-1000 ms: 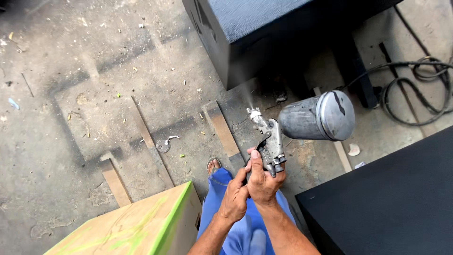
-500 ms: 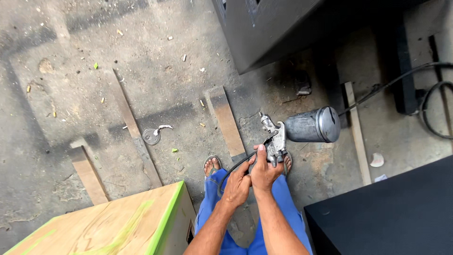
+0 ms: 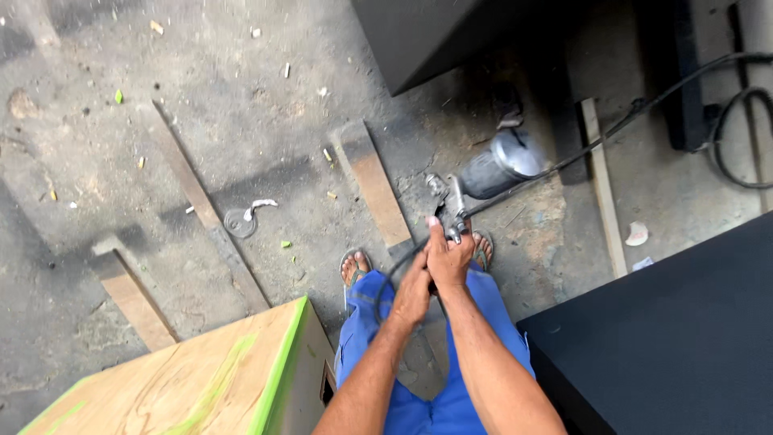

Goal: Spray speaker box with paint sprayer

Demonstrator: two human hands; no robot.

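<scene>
My right hand [image 3: 449, 256] grips the handle of a metal spray gun [image 3: 452, 205], whose grey cup [image 3: 501, 167] points up and to the right. My left hand [image 3: 412, 290] is closed just below it, around the base of the handle and the black hose [image 3: 386, 282] that loops down from there. Both hands are held low over my blue trousers, above my sandalled feet [image 3: 355, 264] on the concrete floor.
A wooden box with green-taped edges [image 3: 193, 374] stands at the lower left. A black-painted panel [image 3: 676, 338] fills the lower right and a dark cabinet [image 3: 435, 36] the top. Wood strips [image 3: 374, 185] and scraps lie on the floor; black hoses [image 3: 737, 129] coil at right.
The spray gun and both hands have dropped lower and closer to my legs. The cup has tilted and looks smaller. The view has shifted, so more floor shows at the left.
</scene>
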